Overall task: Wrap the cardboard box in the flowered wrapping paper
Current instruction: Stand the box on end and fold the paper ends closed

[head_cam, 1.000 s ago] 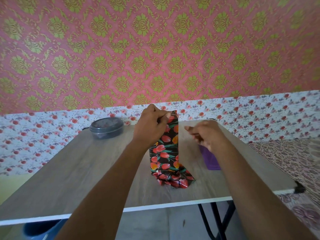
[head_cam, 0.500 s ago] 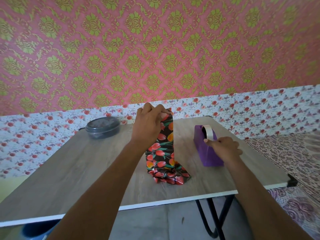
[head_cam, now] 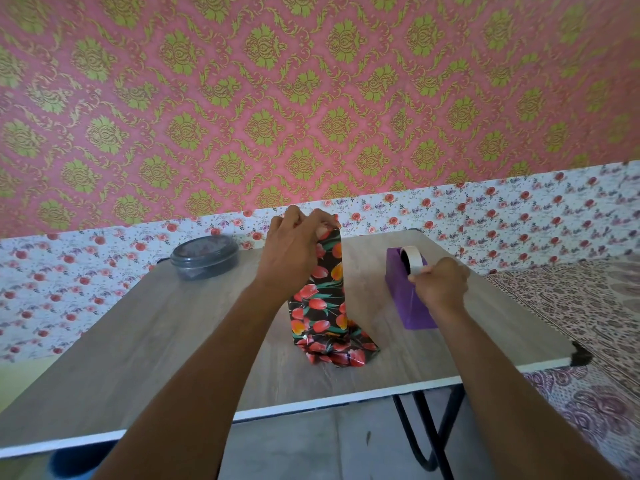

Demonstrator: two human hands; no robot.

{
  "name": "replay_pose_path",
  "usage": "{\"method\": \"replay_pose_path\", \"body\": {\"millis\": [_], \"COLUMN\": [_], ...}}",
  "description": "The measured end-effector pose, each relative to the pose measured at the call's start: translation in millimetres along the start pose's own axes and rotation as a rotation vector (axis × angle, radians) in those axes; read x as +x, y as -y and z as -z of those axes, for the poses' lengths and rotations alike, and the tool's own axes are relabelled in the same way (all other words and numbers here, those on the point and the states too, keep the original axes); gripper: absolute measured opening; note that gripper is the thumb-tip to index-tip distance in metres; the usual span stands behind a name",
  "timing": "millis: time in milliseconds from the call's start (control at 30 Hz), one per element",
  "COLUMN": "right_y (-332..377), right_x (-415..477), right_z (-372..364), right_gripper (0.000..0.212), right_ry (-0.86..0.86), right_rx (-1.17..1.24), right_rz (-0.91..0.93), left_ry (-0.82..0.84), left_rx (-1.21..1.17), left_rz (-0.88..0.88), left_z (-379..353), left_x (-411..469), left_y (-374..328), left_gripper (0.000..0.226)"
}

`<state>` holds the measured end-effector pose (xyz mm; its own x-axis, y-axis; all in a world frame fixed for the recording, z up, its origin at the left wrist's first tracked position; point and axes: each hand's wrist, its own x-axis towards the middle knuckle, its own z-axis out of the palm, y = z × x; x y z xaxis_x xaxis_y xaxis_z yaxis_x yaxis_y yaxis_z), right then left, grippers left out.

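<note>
**Parcel Held Upright as Tape Is Fetched**

A person's left hand point(head_cam: 294, 251) pinches the gathered top edge of the flowered wrapping paper point(head_cam: 322, 299), holding a tall, narrow parcel on end near the middle of a wood-grain table point(head_cam: 173, 341). The cardboard box is entirely hidden inside the paper. At the foot of the parcel, loose paper lies crumpled on the tabletop and is not yet folded in. The right hand point(head_cam: 440, 285), fingers curled, grips the white tape roll point(head_cam: 414, 259) sitting in a purple dispenser point(head_cam: 401, 296) just to the parcel's right. A dark lidded container point(head_cam: 204, 256) stands well apart at the far left.

The glossy paper looks thin, slick and quick to crease or tear, and the parcel appears light enough to tip. The safest hold is probably where the hand has it, on the overlapped paper against the box's stiff top edge, rather than on the slack bottom flaps.
</note>
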<state>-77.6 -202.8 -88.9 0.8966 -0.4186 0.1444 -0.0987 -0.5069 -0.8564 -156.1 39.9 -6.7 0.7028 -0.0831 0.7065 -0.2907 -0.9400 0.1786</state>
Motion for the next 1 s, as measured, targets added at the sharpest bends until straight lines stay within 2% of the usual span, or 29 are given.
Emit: {"method": "replay_pose_path", "body": {"millis": [100,200,333,433,567,667,767,900,1000], "right_y": [-6,-8,-9,-8,-18,-33,-52,-53,-51], "right_x": [-8,-17,-21,-22,-26,-40,-54,-64,-81], "right_z": [2,3,3,6,1,-10,-21,-20,-18], "right_gripper": [0.031,0.037,0.044,0.031,0.022,0.028,0.029,0.023,0.018], "right_ry": [-0.091,-0.130,-0.145,-0.134,-0.133,-0.163,-0.196,-0.195,-0.213], "right_rx": [0.068,0.158,0.360,0.524,0.520,0.570,0.594,0.561,0.558], "right_rz": [0.065,0.063,-0.044,-0.097,-0.131,-0.187,-0.245,-0.179,-0.026], "left_ry": [-0.021,-0.023,-0.028,-0.024,-0.022,-0.023,-0.025,0.011,0.015], "left_rx": [-0.167,-0.189,-0.182,-0.196,-0.230,-0.215,-0.326,-0.331,-0.344], "left_rz": [0.097,0.112,0.086,0.108,0.109,0.110,0.116,0.135,0.167], "left_z": [4,8,9,7,6,7,12,23,28], "left_x": [3,4,2,4,6,6,5,9,13], "left_y": [2,0,-2,0,4,4,3,10,18], "left_gripper": [0.026,0.025,0.020,0.021,0.021,0.019,0.015,0.021,0.025]}}
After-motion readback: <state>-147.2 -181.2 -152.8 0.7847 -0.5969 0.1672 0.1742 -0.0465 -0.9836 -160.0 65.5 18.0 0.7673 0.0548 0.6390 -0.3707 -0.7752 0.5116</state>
